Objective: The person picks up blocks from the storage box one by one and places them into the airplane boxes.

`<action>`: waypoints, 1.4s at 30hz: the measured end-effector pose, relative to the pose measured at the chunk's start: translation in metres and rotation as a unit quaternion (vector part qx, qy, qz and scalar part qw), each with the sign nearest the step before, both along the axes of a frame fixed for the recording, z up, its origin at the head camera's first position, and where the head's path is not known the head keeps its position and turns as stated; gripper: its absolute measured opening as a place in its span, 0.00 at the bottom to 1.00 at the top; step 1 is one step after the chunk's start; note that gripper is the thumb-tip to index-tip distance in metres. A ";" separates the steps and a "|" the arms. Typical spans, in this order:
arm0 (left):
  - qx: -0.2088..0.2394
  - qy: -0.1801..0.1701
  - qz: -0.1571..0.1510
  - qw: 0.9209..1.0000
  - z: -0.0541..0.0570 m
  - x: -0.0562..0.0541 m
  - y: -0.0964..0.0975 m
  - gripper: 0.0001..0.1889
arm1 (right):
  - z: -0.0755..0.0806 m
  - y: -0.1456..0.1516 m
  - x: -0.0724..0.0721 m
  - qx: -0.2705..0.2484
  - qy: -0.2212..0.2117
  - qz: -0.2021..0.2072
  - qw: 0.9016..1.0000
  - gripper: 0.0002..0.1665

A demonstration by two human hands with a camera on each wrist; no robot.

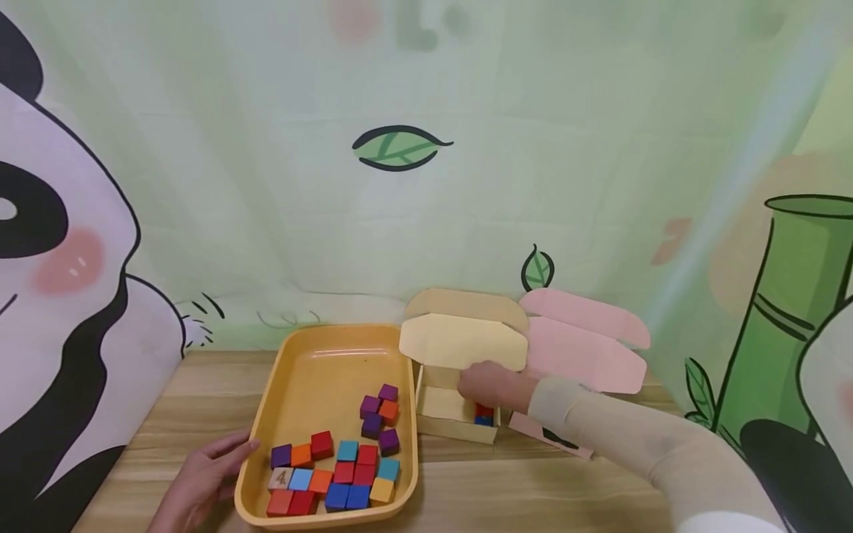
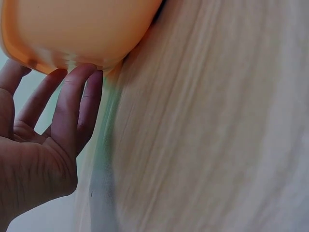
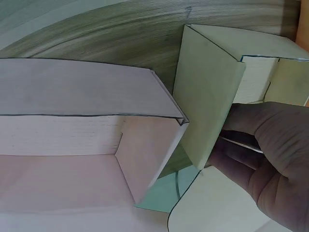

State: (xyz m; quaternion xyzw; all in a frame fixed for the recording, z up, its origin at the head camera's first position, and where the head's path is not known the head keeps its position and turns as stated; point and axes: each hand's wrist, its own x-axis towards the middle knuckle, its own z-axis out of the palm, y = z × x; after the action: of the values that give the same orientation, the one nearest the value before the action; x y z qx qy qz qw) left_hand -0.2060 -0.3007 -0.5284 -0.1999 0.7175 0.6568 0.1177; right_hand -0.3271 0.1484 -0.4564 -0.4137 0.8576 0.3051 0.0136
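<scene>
My left hand (image 1: pixel 208 474) holds the near left side of a yellow tray (image 1: pixel 313 385). Its thumb lies at the rim, and in the left wrist view the fingers (image 2: pixel 72 96) bear on the outer wall beneath it. Coloured wooden cubes (image 1: pixel 344 472) lie in the tray's near and right parts; one plain cube (image 1: pixel 281 479) shows a 4. To the right, my right hand (image 1: pixel 496 383) reaches into an open cream cardboard box (image 1: pixel 456 429). Its fingertips are hidden behind the box's side wall, so I cannot tell what they hold. Red and blue cubes (image 1: pixel 484 420) show inside below the hand.
Right of the cream box stands an open pink cardboard box (image 1: pixel 549 437), partly behind my right forearm. Both raised lids, cream (image 1: pixel 463 340) and pink (image 1: pixel 586 355), stand near the printed curtain (image 1: pixel 286 185). Everything rests on a wood-grain table (image 1: pixel 466 488).
</scene>
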 end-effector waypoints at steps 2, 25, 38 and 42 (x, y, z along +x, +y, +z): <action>0.000 -0.001 0.000 1.000 -0.001 0.001 0.001 0.46 | -0.002 0.000 0.000 0.008 -0.001 -0.007 1.000 0.11; 0.005 0.018 -0.016 1.000 0.001 0.005 -0.005 0.41 | 0.059 -0.155 -0.008 -0.237 -0.220 0.029 0.946 0.14; 0.014 0.020 -0.011 1.000 0.000 0.001 -0.004 0.37 | 0.022 -0.251 0.005 -0.208 -0.300 0.054 0.930 0.18; 0.024 0.023 -0.010 0.999 -0.002 0.003 -0.003 0.32 | 0.009 -0.266 0.014 -0.199 -0.349 0.004 0.916 0.17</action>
State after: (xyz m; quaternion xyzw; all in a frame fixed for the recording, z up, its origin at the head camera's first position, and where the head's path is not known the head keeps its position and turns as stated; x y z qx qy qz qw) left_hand -0.2034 -0.3038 -0.5300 -0.1745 0.7060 0.6772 0.1120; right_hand -0.3135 -0.1176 -0.4472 -0.4916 0.8397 -0.0355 0.2281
